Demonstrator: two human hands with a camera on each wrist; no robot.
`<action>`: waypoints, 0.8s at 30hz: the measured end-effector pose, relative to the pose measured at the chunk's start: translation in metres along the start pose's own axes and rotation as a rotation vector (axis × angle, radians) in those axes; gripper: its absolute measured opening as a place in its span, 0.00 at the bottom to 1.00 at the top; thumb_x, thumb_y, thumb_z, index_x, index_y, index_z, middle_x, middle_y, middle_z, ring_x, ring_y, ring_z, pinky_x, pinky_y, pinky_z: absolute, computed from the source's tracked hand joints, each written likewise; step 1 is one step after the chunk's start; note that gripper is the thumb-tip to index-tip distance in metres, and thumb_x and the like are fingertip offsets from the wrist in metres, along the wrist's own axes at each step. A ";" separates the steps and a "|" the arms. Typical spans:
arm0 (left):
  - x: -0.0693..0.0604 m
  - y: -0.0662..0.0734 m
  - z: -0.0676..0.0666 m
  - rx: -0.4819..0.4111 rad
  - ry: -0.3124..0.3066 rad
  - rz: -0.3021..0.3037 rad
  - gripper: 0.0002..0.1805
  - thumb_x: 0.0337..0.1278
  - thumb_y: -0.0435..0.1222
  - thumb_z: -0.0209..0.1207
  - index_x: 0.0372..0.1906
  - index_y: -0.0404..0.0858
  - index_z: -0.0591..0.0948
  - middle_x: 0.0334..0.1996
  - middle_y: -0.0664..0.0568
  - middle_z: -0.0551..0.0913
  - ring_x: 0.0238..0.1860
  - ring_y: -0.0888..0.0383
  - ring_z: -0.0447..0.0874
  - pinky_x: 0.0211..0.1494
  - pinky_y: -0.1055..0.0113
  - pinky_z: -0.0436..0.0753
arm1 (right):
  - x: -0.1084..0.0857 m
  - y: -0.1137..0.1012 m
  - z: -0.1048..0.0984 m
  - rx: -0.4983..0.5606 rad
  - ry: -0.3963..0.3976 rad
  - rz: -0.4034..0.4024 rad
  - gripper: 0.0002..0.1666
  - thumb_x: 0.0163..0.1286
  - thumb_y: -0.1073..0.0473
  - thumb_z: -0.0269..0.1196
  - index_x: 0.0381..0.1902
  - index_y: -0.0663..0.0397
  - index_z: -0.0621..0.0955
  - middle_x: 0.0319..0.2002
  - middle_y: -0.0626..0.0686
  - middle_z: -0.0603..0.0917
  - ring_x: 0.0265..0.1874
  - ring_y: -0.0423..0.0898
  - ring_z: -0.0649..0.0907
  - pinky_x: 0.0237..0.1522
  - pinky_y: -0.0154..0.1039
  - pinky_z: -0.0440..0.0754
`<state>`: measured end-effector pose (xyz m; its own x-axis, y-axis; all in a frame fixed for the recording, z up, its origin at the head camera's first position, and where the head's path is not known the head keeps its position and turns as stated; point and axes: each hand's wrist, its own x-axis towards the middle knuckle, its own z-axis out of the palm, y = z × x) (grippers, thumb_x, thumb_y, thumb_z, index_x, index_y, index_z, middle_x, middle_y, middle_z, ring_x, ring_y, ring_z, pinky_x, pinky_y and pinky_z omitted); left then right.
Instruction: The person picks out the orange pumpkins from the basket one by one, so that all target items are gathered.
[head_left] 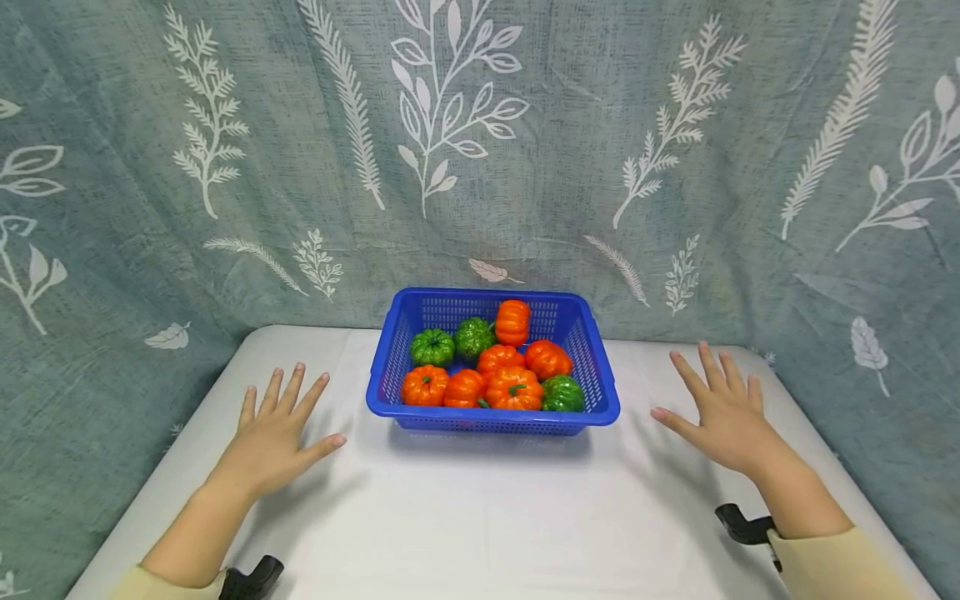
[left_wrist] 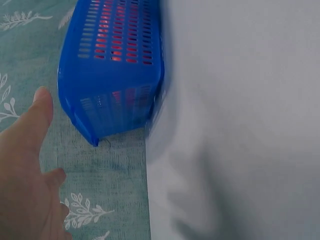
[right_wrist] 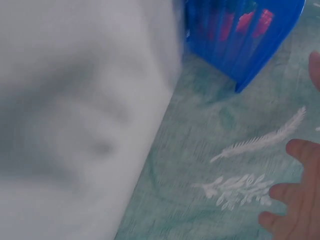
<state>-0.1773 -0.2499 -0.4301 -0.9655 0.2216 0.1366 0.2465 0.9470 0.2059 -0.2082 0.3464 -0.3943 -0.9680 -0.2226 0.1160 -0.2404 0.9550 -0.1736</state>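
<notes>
A blue plastic basket (head_left: 491, 417) with slotted walls stands at the far middle of the white table. Inside it lie several small orange pumpkins (head_left: 514, 388) and green pumpkins (head_left: 432, 347), all glossy and ribbed. To the left of the basket, my left hand (head_left: 272, 442) hovers above the table with fingers spread, holding nothing. My right hand (head_left: 726, 421) is likewise spread and bare on the basket's other side. Neither hand touches the basket. The left wrist view shows the basket's side (left_wrist: 110, 70) beyond my thumb; in the right wrist view a basket corner (right_wrist: 240, 50) appears.
The white tabletop (head_left: 487, 517) spreads in front of the basket and under both hands. Behind and around it hangs a grey-green cloth (head_left: 555, 200) with white leaf prints. A black strap mount (head_left: 255, 579) sits at the left wrist, another mount (head_left: 746, 525) at the right.
</notes>
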 end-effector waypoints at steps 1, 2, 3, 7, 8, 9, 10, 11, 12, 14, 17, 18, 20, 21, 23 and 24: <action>0.002 0.002 0.001 -0.006 0.008 0.006 0.50 0.64 0.66 0.51 0.82 0.48 0.49 0.80 0.37 0.39 0.78 0.34 0.28 0.72 0.34 0.25 | 0.002 -0.004 0.000 0.005 0.018 -0.017 0.56 0.70 0.28 0.54 0.82 0.45 0.44 0.78 0.70 0.37 0.75 0.72 0.35 0.62 0.81 0.32; 0.004 0.003 0.002 -0.012 0.016 0.012 0.50 0.64 0.67 0.51 0.82 0.49 0.49 0.80 0.37 0.39 0.78 0.34 0.29 0.73 0.34 0.26 | 0.003 -0.008 -0.001 0.015 0.033 -0.033 0.55 0.70 0.29 0.55 0.82 0.46 0.46 0.78 0.70 0.39 0.75 0.72 0.36 0.62 0.81 0.34; 0.006 0.005 0.003 -0.019 0.024 0.020 0.50 0.64 0.66 0.51 0.82 0.49 0.49 0.80 0.36 0.39 0.78 0.34 0.30 0.73 0.34 0.27 | 0.005 -0.013 -0.001 0.026 0.055 -0.055 0.54 0.70 0.31 0.57 0.82 0.47 0.48 0.78 0.71 0.41 0.75 0.73 0.38 0.63 0.81 0.36; 0.012 0.013 0.007 -0.053 0.052 0.051 0.49 0.64 0.64 0.53 0.82 0.49 0.49 0.80 0.36 0.41 0.78 0.35 0.32 0.75 0.34 0.32 | 0.014 -0.030 0.002 0.083 0.137 -0.140 0.50 0.69 0.35 0.62 0.80 0.47 0.56 0.77 0.71 0.49 0.74 0.74 0.47 0.63 0.80 0.46; 0.013 0.015 0.007 -0.065 0.056 0.059 0.48 0.65 0.64 0.53 0.81 0.49 0.50 0.80 0.36 0.41 0.78 0.35 0.33 0.75 0.34 0.33 | 0.016 -0.034 0.003 0.104 0.145 -0.157 0.49 0.69 0.36 0.62 0.80 0.47 0.57 0.77 0.70 0.49 0.74 0.73 0.48 0.62 0.80 0.48; 0.014 0.017 0.008 -0.075 0.059 0.066 0.48 0.65 0.63 0.53 0.81 0.49 0.50 0.80 0.36 0.41 0.78 0.35 0.33 0.75 0.35 0.34 | 0.019 -0.038 0.004 0.121 0.156 -0.176 0.48 0.69 0.37 0.63 0.79 0.46 0.58 0.77 0.69 0.51 0.74 0.73 0.49 0.62 0.80 0.49; 0.016 0.018 0.008 -0.087 0.059 0.073 0.48 0.65 0.63 0.53 0.81 0.49 0.50 0.80 0.37 0.41 0.78 0.35 0.34 0.75 0.35 0.36 | 0.022 -0.043 0.005 0.137 0.159 -0.188 0.47 0.69 0.38 0.63 0.79 0.45 0.59 0.77 0.68 0.51 0.74 0.72 0.50 0.62 0.81 0.51; 0.018 0.020 0.008 -0.100 0.060 0.080 0.47 0.66 0.63 0.53 0.81 0.48 0.50 0.80 0.37 0.41 0.79 0.35 0.34 0.75 0.35 0.37 | 0.025 -0.048 0.006 0.151 0.158 -0.199 0.47 0.69 0.38 0.63 0.79 0.45 0.60 0.77 0.67 0.52 0.74 0.72 0.51 0.62 0.80 0.52; 0.020 0.022 0.008 -0.115 0.061 0.085 0.47 0.66 0.62 0.53 0.81 0.48 0.50 0.80 0.37 0.41 0.79 0.35 0.35 0.75 0.35 0.38 | 0.028 -0.052 0.006 0.167 0.154 -0.210 0.46 0.69 0.38 0.63 0.78 0.45 0.61 0.77 0.66 0.52 0.74 0.71 0.51 0.62 0.80 0.53; 0.025 0.024 0.008 -0.136 0.062 0.091 0.47 0.66 0.62 0.52 0.81 0.48 0.50 0.80 0.37 0.40 0.79 0.36 0.35 0.76 0.36 0.39 | 0.035 -0.061 0.007 0.193 0.147 -0.232 0.44 0.70 0.39 0.63 0.78 0.45 0.62 0.77 0.64 0.53 0.74 0.70 0.52 0.62 0.79 0.56; 0.032 0.028 0.010 -0.178 0.059 0.094 0.47 0.67 0.63 0.52 0.81 0.48 0.50 0.80 0.39 0.39 0.79 0.37 0.35 0.76 0.36 0.41 | 0.044 -0.073 0.009 0.231 0.131 -0.259 0.42 0.71 0.40 0.63 0.77 0.44 0.64 0.77 0.62 0.54 0.74 0.67 0.53 0.63 0.76 0.58; 0.034 0.029 0.011 -0.193 0.059 0.093 0.47 0.67 0.63 0.52 0.81 0.48 0.50 0.80 0.39 0.38 0.79 0.37 0.35 0.76 0.35 0.41 | 0.046 -0.077 0.009 0.245 0.126 -0.266 0.41 0.71 0.40 0.63 0.77 0.44 0.64 0.77 0.62 0.55 0.74 0.67 0.54 0.64 0.76 0.59; 0.038 0.030 0.013 -0.225 0.061 0.094 0.46 0.67 0.62 0.52 0.81 0.49 0.50 0.81 0.41 0.37 0.79 0.38 0.36 0.75 0.34 0.43 | 0.052 -0.084 0.012 0.267 0.112 -0.277 0.40 0.71 0.42 0.63 0.76 0.45 0.65 0.77 0.61 0.56 0.74 0.65 0.55 0.65 0.74 0.59; 0.040 0.031 0.015 -0.241 0.062 0.094 0.46 0.67 0.62 0.52 0.81 0.49 0.50 0.81 0.41 0.37 0.79 0.38 0.36 0.74 0.33 0.44 | 0.054 -0.087 0.013 0.278 0.102 -0.282 0.39 0.72 0.43 0.63 0.75 0.45 0.66 0.77 0.61 0.57 0.74 0.65 0.56 0.66 0.73 0.59; 0.043 0.031 0.017 -0.270 0.066 0.094 0.46 0.67 0.61 0.53 0.81 0.49 0.50 0.81 0.42 0.38 0.79 0.38 0.37 0.73 0.31 0.46 | 0.059 -0.093 0.015 0.297 0.079 -0.293 0.37 0.72 0.46 0.63 0.75 0.48 0.67 0.76 0.60 0.59 0.73 0.64 0.58 0.67 0.71 0.60; 0.045 0.031 0.018 -0.287 0.066 0.092 0.45 0.68 0.61 0.53 0.81 0.50 0.50 0.81 0.43 0.38 0.79 0.38 0.37 0.72 0.30 0.48 | 0.061 -0.096 0.017 0.308 0.066 -0.300 0.36 0.72 0.47 0.63 0.74 0.49 0.68 0.75 0.60 0.61 0.73 0.64 0.59 0.67 0.70 0.60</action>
<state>-0.2144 -0.2062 -0.4349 -0.9327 0.2793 0.2280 0.3556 0.8169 0.4540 -0.2451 0.2381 -0.3867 -0.8479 -0.4585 0.2660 -0.5300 0.7450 -0.4051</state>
